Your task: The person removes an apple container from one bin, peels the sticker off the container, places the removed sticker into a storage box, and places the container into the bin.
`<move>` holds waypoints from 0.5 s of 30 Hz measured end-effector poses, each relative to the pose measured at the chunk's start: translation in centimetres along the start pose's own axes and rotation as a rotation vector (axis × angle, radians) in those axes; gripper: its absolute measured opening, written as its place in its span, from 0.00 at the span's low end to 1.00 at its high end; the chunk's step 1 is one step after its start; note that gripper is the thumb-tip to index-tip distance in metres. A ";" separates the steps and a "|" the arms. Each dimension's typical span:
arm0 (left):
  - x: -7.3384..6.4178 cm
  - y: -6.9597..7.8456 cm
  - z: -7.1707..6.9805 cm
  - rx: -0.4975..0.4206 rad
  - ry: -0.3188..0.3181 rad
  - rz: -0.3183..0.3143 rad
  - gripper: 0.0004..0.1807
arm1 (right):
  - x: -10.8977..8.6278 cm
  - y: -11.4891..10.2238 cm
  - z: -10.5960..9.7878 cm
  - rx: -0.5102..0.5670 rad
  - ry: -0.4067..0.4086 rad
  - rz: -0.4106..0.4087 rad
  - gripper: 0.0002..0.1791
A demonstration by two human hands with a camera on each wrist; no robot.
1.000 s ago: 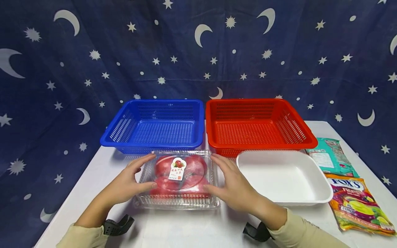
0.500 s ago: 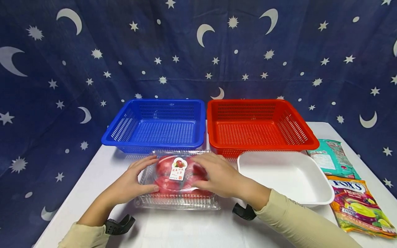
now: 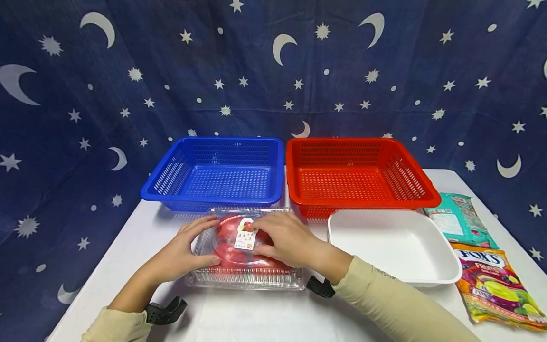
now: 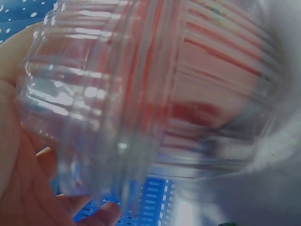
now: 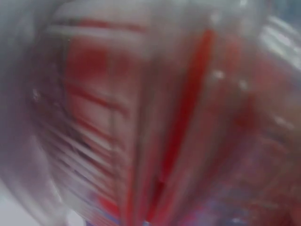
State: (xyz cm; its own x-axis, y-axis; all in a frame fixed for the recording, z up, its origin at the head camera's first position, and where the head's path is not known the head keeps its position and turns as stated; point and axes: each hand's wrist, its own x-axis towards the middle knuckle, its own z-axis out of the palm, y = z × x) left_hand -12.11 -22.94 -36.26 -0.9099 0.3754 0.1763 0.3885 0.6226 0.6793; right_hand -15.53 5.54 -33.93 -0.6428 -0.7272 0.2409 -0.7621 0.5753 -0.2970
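Observation:
A clear plastic clamshell box (image 3: 256, 283) holding several round red fruits (image 3: 228, 256) lies closed on the table in the head view. Its lid bears a white label (image 3: 244, 240) with a picture of red fruit. My left hand (image 3: 179, 251) lies along the lid's left side, thumb and fingers spread, fingertips at the lid. Over the lid's right part is my right hand (image 3: 287, 242), its fingertips at the label's right edge, covering some of the fruit. The left wrist view shows the box's ribbed wall (image 4: 141, 94) beside my palm; the right wrist view is blurred.
A blue basket (image 3: 209, 197) and a red basket (image 3: 363, 202) stand behind the box. At right is a white plastic tub (image 3: 384, 247). Beyond it lie a teal packet (image 3: 459, 221) and a Fox's candy bag (image 3: 495, 285). A starry cloth (image 3: 256, 57) hangs behind.
My right hand has slid left from the box's right edge across the lid to the label. My left hand and the box have stayed nearly in place.

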 end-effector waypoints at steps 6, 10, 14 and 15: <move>0.0 -0.1 0.1 0.007 -0.003 -0.004 0.42 | 0.2 0.0 0.4 0.002 0.032 -0.008 0.23; 0.0 0.0 0.0 0.009 -0.003 -0.003 0.42 | 0.3 0.0 0.7 0.002 0.045 -0.023 0.21; 0.0 0.1 0.0 0.004 -0.005 -0.004 0.42 | 0.3 0.1 1.0 0.004 0.069 -0.029 0.21; 0.0 0.1 0.1 0.003 -0.005 -0.004 0.42 | 0.2 0.1 1.1 0.003 0.077 -0.028 0.21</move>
State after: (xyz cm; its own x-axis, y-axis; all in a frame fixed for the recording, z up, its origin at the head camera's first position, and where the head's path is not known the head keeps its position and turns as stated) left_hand -12.03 -22.88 -36.27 -0.9109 0.3761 0.1700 0.3850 0.6261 0.6780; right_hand -15.64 5.03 -34.87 -0.6255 -0.7118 0.3194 -0.7796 0.5539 -0.2923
